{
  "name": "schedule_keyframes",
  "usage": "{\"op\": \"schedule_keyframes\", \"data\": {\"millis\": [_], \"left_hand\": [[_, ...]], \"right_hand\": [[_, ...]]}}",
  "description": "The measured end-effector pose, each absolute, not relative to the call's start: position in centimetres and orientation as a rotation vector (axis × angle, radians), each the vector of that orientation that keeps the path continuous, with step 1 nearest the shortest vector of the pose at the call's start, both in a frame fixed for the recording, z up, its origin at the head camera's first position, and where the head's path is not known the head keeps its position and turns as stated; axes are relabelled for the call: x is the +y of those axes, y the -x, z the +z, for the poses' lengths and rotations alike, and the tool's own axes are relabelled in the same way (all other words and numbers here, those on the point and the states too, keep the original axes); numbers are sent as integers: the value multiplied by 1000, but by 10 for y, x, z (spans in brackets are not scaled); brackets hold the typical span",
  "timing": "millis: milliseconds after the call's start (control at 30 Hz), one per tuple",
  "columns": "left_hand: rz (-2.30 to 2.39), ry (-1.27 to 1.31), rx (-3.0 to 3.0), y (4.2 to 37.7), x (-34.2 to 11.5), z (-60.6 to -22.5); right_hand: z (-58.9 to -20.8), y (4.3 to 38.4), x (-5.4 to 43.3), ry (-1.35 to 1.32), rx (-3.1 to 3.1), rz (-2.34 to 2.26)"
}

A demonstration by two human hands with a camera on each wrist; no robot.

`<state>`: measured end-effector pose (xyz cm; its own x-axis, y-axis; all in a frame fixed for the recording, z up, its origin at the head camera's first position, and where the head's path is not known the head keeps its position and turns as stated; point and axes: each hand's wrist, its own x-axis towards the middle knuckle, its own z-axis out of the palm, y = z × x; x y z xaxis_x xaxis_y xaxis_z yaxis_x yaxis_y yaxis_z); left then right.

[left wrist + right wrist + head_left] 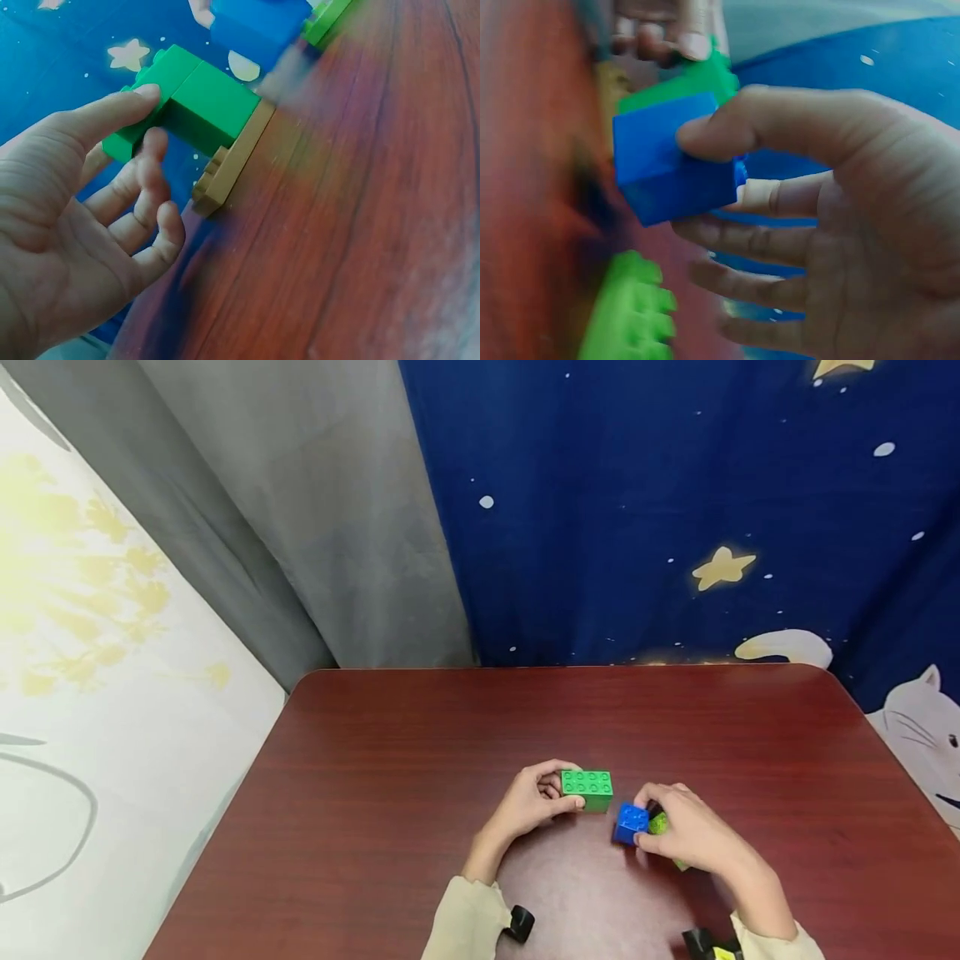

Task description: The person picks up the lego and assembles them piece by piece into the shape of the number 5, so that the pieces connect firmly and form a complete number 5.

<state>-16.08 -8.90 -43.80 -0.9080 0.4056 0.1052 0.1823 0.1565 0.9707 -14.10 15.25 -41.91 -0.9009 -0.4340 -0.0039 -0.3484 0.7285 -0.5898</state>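
Note:
My left hand [528,802] pinches the upper green brick [588,781] between thumb and fingers. In the left wrist view, another green block [214,105] sits under it, and a flat tan brick [236,165] forms the base at the table surface. My right hand [693,831] holds a blue brick [632,823] by its sides, just right of the green bricks and apart from them in the head view. Below the right hand a lime green brick [630,311] with studs lies on the table, partly covered by that hand in the head view.
The dark red wooden table [390,777] has its far edge against a blue curtain [637,527] with stars and a grey curtain [337,527]. A pale wall [150,693] stands left. Black wrist devices [520,924] show near the sleeves.

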Motion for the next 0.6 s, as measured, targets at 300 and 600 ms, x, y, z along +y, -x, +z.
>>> {"op": "schedule_keyframes", "data": {"millis": [300,600], "left_hand": [[1771,-675,2232,169,-85,-454],[1796,-607,2263,176,-88,-475]], "right_hand": [[-394,137,169,695,2825,-1229],[-394,147,145,744,2857,-1408]]}}
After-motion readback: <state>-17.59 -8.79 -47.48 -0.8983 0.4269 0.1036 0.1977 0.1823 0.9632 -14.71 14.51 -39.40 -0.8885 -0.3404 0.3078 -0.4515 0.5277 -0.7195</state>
